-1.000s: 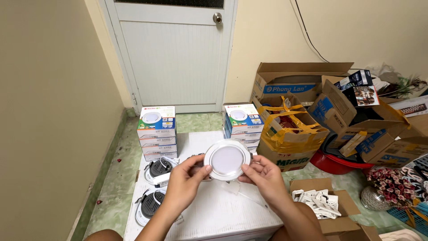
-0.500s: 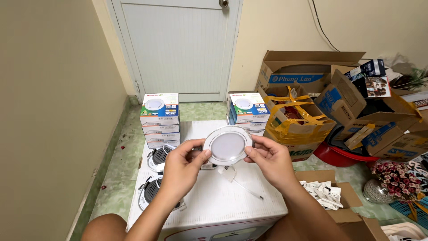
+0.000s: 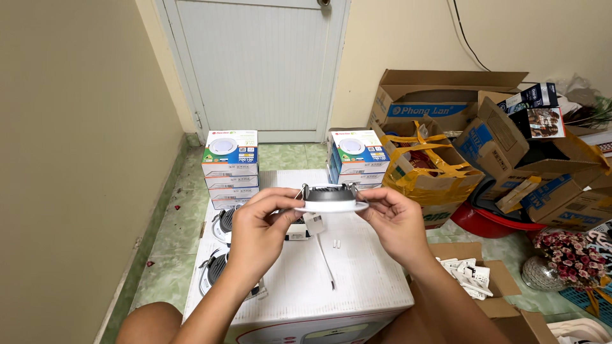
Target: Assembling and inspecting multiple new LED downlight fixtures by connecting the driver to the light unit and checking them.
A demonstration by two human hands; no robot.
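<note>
White plastic rim, grey finned body: a round recessed downlight [image 3: 330, 197] held edge-on above the middle of a big white carton [image 3: 306, 280], which serves as the work surface. Left hand [image 3: 258, 229] pinches its left edge, thumb & fingers curled shut on the rim by the spring clip; right hand [image 3: 396, 220] does the same on the right edge. Both hold it level, clear of the carton top. A small white tag [image 3: 313, 223] hangs under the lamp, and a thin white lead [image 3: 326, 264] trails down onto the carton; where it joins the lamp is behind the left fingers, can't tell. The lit face isn't visible from here, it points down.

Two more downlights [image 3: 220, 245] lie at the carton's left edge, partly behind the left forearm, so detail is hard to read. Two tiny white bits [image 3: 336, 243] on the carton, prob. connectors.

Behind: two stacks of lamp boxes, left stack [image 3: 230, 167] & right stack [image 3: 356, 159], on a green tiled floor [image 3: 172, 236]. White panelled door [image 3: 258, 67] at the back, cream wall [image 3: 76, 140] to the left. Right side is a heap of open cardboard boxes [image 3: 446, 146], one w/ yellow tape, cut off at the frame edge. A red basin [image 3: 491, 223] peeks out beneath, and pink flowers [image 3: 570, 255] sit lower right.
</note>
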